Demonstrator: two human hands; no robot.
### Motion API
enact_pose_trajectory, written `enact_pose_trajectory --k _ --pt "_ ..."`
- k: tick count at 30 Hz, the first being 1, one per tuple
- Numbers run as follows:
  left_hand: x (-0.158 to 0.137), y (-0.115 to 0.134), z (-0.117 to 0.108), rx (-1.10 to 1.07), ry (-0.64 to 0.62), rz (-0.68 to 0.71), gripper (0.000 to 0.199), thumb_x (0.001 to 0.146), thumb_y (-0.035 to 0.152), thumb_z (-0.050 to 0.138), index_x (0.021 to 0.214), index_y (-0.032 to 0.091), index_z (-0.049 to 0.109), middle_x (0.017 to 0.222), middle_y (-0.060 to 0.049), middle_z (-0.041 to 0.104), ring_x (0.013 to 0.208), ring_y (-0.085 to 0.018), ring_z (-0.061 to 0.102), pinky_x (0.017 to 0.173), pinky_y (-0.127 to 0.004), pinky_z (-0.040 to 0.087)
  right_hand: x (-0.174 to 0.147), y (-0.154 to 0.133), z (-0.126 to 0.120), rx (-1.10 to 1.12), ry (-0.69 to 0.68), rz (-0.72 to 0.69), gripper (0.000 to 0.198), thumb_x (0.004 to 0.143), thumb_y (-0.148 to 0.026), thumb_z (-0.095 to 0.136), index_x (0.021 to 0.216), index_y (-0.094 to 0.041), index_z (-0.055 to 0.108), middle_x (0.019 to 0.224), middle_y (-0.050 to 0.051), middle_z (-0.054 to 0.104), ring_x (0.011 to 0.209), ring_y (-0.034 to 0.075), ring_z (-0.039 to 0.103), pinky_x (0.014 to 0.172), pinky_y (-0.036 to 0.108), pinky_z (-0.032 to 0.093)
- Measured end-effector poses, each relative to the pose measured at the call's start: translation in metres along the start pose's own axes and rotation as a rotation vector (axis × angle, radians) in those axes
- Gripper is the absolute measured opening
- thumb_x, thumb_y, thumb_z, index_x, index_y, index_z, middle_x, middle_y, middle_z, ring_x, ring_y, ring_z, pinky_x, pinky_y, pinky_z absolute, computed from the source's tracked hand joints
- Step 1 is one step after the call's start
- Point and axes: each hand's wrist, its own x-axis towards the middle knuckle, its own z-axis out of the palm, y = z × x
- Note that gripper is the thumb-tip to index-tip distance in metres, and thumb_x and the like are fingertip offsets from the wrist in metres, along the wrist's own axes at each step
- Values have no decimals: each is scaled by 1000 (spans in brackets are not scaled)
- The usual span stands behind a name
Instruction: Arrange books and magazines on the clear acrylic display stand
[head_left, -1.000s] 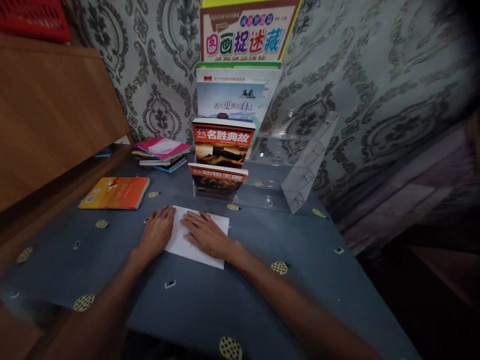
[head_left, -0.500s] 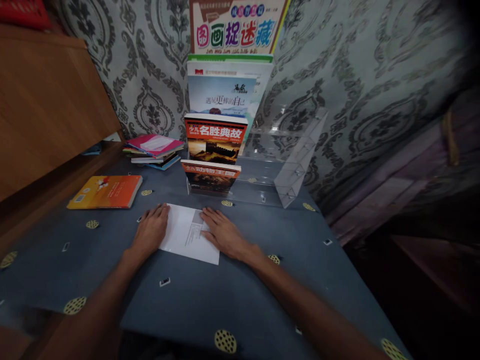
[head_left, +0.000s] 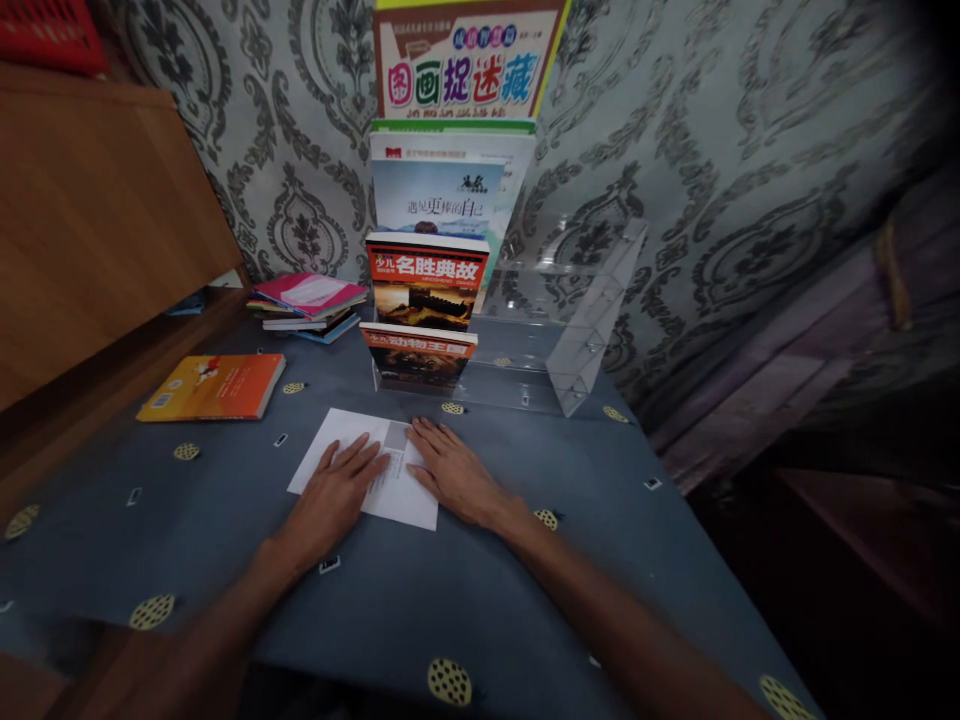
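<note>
A white sheet with small print and a grey block (head_left: pixel 405 503) lies flat on the blue tablecloth; whether it is a loose page or a thin booklet, I cannot tell. My left hand (head_left: pixel 339 492) rests palm down across its middle, fingers stretched out and slightly apart, covering part of the print. At the sheet's right edge, my right hand (head_left: pixel 454 472) lies flat with its fingers extended and the thumb apart on the paper. Neither hand grips anything.
Beyond the sheet stands a clear acrylic rack (head_left: pixel 581 350) with several upright books (head_left: pixel 427 285) in its left half. An orange book (head_left: pixel 217 388) lies at left, near a stack of books (head_left: pixel 307 300). A wooden cabinet (head_left: pixel 105 220) borders the table's left side.
My left hand has moved right, from the sheet's left edge onto its middle, uncovering the left corner. My right hand has stayed at the right edge.
</note>
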Motion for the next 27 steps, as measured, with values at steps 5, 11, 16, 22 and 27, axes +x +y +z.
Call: enact_pose_trajectory --k 5,11,16,22,27 --pt "-21 -15 -7 39 28 -113 49 94 10 38 135 23 62 143 -10 60 142 -28 46 114 -57 37 0 0 0 -16 -1 -4 55 105 -40 38 152 -11 40 159 19 38 151 27 30 122 52 30" --pt "-55 -40 -6 92 151 -191 41 99 20 36 127 20 66 135 -10 67 131 -30 57 104 -52 47 -1 -2 -4 -31 -22 8 57 105 -40 37 151 -7 40 159 20 37 150 28 30 122 51 30" --pt "-84 -27 -5 131 212 -166 40 100 19 35 124 19 67 130 -11 69 126 -30 60 101 -52 49 -1 -1 -5 -35 -11 -3 55 105 -39 39 151 -10 41 158 20 38 150 28 32 121 53 31" --pt "-94 6 2 106 229 -178 41 99 19 37 132 18 62 134 -12 67 126 -29 59 100 -47 50 13 -32 -13 2 -64 -126 44 105 -24 39 146 -15 49 154 14 47 150 24 31 124 53 23" --pt "-92 19 2 72 228 -201 38 99 17 37 124 15 65 128 -14 69 123 -29 59 99 -47 50 43 -81 -13 252 -201 -345 47 108 -36 33 154 -26 38 155 2 48 151 15 27 126 41 20"
